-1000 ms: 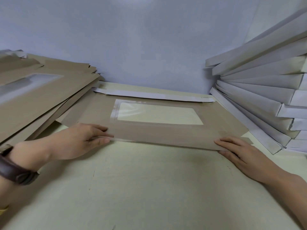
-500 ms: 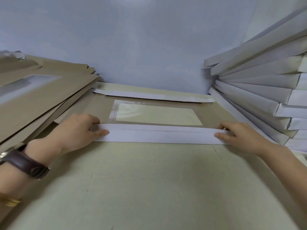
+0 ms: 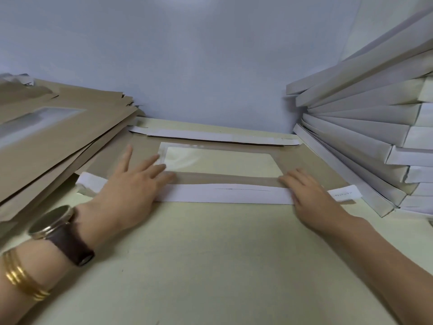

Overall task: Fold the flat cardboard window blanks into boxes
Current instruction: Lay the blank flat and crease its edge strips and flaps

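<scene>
A brown cardboard window blank (image 3: 302, 165) lies flat on the pale table (image 3: 210, 259), its clear window (image 3: 220, 161) in the middle. Its near flap (image 3: 225, 194) is folded over and shows its white underside. My left hand (image 3: 131, 186) presses flat on the flap's left end, fingers spread over the brown panel. My right hand (image 3: 307, 191) presses flat on the flap's right end. The far flap (image 3: 210, 137) is folded over too, white side up.
A sloping pile of flat brown blanks (image 3: 54, 137) fills the left side. Folded white boxes (image 3: 365, 127) lean in a stack at the right. A grey wall (image 3: 210, 55) closes the back. A watch and gold bangles sit on my left wrist.
The near flap went from lifted in my fingertips to folded flat onto the blank. Both hands opened and now press it down.
</scene>
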Demonstrator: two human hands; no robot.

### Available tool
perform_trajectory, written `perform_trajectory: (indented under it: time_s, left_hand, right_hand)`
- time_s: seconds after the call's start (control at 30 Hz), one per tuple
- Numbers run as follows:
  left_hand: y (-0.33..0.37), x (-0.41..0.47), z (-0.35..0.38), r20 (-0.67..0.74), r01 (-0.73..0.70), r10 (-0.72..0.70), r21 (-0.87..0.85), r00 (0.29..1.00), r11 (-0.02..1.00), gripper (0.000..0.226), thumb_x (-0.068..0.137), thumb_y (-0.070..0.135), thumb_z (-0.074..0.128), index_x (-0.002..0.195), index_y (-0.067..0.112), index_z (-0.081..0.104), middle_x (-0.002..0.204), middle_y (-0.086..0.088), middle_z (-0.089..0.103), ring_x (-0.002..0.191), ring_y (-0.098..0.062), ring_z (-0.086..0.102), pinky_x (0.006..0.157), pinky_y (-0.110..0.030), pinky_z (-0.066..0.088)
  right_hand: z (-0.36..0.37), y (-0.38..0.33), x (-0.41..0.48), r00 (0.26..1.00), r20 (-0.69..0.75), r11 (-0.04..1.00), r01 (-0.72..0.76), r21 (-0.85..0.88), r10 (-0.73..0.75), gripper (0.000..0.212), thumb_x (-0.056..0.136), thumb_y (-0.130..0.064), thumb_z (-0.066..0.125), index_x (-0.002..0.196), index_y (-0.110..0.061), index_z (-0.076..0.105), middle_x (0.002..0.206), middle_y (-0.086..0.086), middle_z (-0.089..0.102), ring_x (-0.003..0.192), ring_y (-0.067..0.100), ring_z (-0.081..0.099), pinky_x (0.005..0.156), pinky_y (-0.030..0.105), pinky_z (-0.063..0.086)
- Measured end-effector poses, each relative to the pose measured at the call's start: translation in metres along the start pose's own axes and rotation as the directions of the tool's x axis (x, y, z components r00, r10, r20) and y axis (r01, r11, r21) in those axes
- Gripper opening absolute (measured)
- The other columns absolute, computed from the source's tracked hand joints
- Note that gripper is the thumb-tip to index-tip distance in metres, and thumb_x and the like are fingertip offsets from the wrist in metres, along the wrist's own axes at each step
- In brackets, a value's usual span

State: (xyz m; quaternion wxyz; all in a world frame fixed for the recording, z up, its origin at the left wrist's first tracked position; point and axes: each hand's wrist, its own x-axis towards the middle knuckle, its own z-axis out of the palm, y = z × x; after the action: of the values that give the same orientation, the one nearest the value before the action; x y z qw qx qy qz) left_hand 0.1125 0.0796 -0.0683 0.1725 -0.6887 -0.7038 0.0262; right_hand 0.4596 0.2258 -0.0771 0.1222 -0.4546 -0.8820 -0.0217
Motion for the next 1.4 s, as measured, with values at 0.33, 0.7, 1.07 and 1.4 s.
perform_trajectory:
  time_s: [0.33, 0.7, 1.07, 1.4]
  left_hand:
    - [0.086, 0.036, -0.003, 0.165, -0.083, 0.158, -0.391, 0.974, 0.917, 0.061, 0.102, 0.044, 0.017, 0.154, 0.021, -0.006, 0.162, 0.005, -0.006, 0.149, -0.014, -0.007, 0.12, -0.038, -0.001]
    - [0.058, 0.031, 0.008, 0.307, 0.012, 0.134, -0.432, 0.942, 0.902, 0.07, 0.099, 0.057, 0.013, 0.154, 0.018, -0.007, 0.161, 0.004, -0.014, 0.146, -0.007, -0.015, 0.116, -0.023, -0.01]
    - [0.004, 0.005, 0.013, 0.355, 0.103, 0.036, -0.363, 0.934, 0.926, 0.064, 0.097, 0.057, 0.011, 0.153, 0.031, -0.007, 0.16, 0.009, -0.013, 0.147, -0.008, -0.014, 0.118, -0.028, -0.007]
    - [-0.019, -0.005, 0.017, 0.394, 0.213, -0.05, -0.382, 0.918, 0.899, 0.069, 0.082, 0.077, 0.014, 0.145, 0.056, -0.006, 0.16, 0.015, -0.01, 0.147, -0.013, -0.014, 0.119, -0.044, -0.007]
  right_hand:
    - [0.021, -0.125, 0.019, 0.963, 0.217, 0.964, 0.106, 0.242, -0.16, 0.07, 0.101, -0.05, 0.02, 0.154, -0.006, 0.007, 0.163, 0.004, -0.001, 0.148, 0.012, -0.01, 0.118, 0.024, -0.009]
    - [0.025, -0.083, 0.015, 0.927, 0.363, 0.988, 0.044, 0.145, -0.094, 0.083, 0.093, -0.067, 0.012, 0.155, -0.014, -0.002, 0.162, -0.003, -0.01, 0.147, 0.006, -0.013, 0.117, 0.023, -0.008]
    - [0.008, 0.03, -0.017, 0.935, 0.304, 0.975, -0.212, 0.07, 0.181, 0.088, 0.085, -0.07, 0.012, 0.155, -0.016, 0.008, 0.163, -0.004, 0.004, 0.149, 0.008, -0.001, 0.121, 0.031, 0.004]
    - [0.002, 0.055, -0.025, 0.967, 0.192, 0.97, -0.196, 0.144, 0.167, 0.067, 0.093, -0.061, 0.03, 0.146, -0.021, 0.025, 0.151, -0.006, 0.029, 0.14, 0.008, 0.021, 0.108, 0.026, 0.022]
